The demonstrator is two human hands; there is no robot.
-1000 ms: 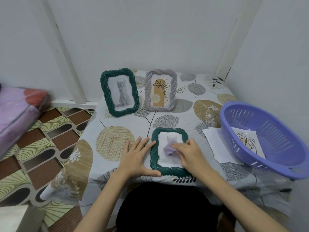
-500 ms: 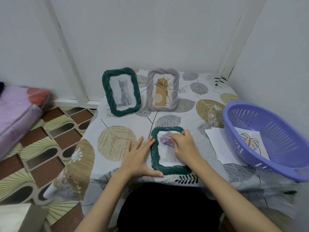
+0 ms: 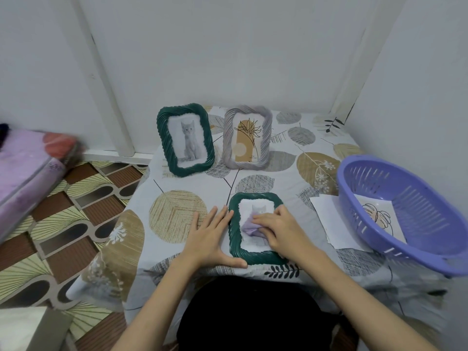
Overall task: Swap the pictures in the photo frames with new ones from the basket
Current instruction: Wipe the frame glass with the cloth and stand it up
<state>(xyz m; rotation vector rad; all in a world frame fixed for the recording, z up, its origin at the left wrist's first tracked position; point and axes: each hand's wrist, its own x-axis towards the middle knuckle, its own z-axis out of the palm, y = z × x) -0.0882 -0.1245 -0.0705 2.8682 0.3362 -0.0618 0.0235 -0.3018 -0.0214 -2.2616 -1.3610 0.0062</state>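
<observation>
A green frame lying flat on the table, wiped with a lilac cloth.

The left hand [image 3: 211, 240] rests flat on the leaf-print tablecloth [image 3: 177, 216], fingers straight and spread, thumb along the lower-left corner of the flat green frame [image 3: 234, 245]; the right hand [image 3: 279, 230] presses a crumpled lilac cloth [image 3: 249, 228] against the cat picture in that frame, fingers curled over the cloth; behind stand an upright green frame [image 3: 185, 140] with a cat picture and a grey frame [image 3: 247, 140] with a plant print, side by side; the purple basket [image 3: 395, 249] sits at the right, holding a line-drawn picture [image 3: 379, 215]; a white sheet [image 3: 329, 221] lies partly under its rim.
</observation>
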